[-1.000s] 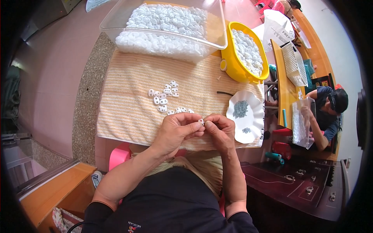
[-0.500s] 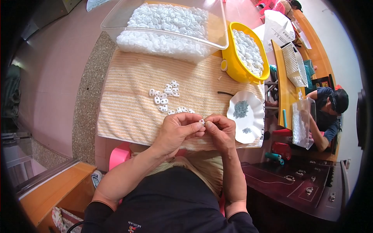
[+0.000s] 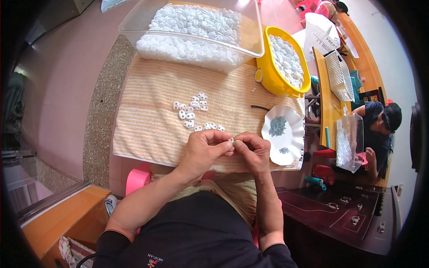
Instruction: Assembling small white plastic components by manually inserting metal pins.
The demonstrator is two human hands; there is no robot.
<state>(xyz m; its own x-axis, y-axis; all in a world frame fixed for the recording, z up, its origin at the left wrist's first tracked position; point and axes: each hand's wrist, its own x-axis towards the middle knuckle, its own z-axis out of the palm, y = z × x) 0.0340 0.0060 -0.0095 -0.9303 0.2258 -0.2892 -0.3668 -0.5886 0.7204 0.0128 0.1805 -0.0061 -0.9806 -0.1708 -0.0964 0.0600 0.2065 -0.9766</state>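
My left hand (image 3: 203,149) pinches a small white plastic piece with round holes (image 3: 231,140) between thumb and fingers, low over the front of the towel. Close against its right side, my right hand (image 3: 254,152) has thumb and forefinger pressed together; anything between them is hidden. Several similar white two-holed pieces (image 3: 190,115) lie in a loose group ahead of my left hand, some reaching close to its fingers. Right of my right hand, a white wavy-rimmed plate (image 3: 291,134) carries a larger heap of tiny grey parts (image 3: 277,126) and a smaller one (image 3: 284,150).
A striped towel (image 3: 147,102) covers the table. At its far side stand a clear bin (image 3: 237,62) and a yellow basin (image 3: 268,80), both full of white pieces. A thin black rod (image 3: 259,107) lies beside the plate. Another person (image 3: 380,120) sits at right.
My hands stay together at the white piece, with only a slight shift of the fingers. At right, the other person's hand has moved and now shows beside a clear box.
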